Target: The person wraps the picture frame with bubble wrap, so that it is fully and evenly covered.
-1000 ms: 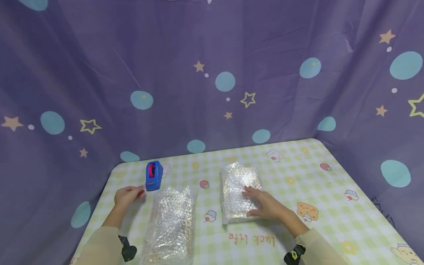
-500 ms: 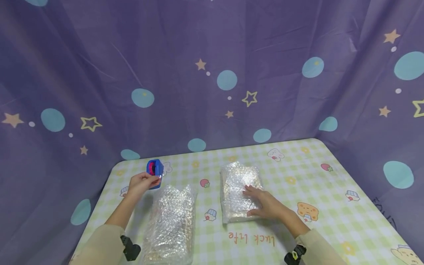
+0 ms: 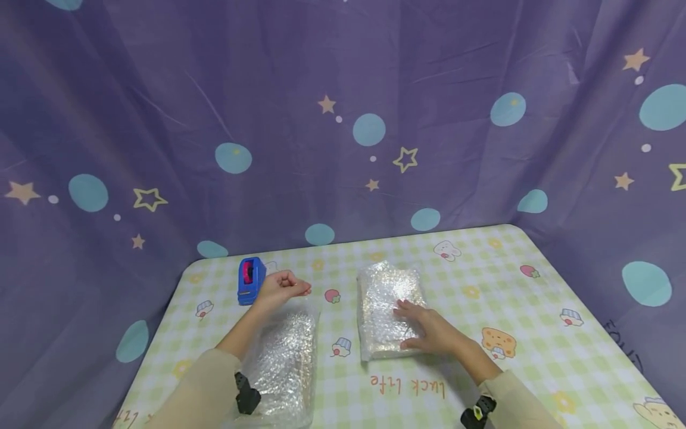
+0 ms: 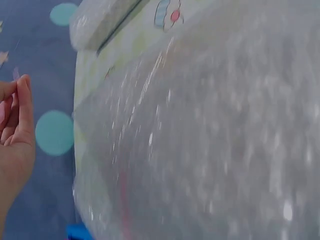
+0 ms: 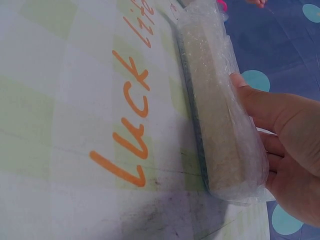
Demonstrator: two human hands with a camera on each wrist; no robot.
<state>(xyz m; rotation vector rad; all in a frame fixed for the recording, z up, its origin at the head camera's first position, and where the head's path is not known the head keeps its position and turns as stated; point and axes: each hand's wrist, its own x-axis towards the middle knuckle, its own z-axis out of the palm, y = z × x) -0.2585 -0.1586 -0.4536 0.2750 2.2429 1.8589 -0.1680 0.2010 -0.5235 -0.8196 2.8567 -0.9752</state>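
My left hand (image 3: 281, 287) is raised above the far end of the larger bubble-wrap piece. Its thumb and fingertips pinch a small clear strip of tape (image 4: 16, 74), which shows in the left wrist view. My right hand (image 3: 435, 331) rests on the bubble-wrapped package (image 3: 383, 298), fingers spread over its top. From the right wrist view, the thumb lies on the wrap and a pale block (image 5: 212, 110) shows through it. The larger bubble wrap (image 3: 286, 357) lies flat at the left, partly hidden by my left forearm.
A blue tape dispenser (image 3: 248, 292) with a red reel stands at the back left, just beside my left hand. The checked tablecloth (image 3: 482, 262) ends at a purple curtain (image 3: 289, 149) behind and at the sides.
My left hand has moved right from beside the dispenser, passing in front of it, to above the larger bubble wrap. The right hand and its package have stayed in place.
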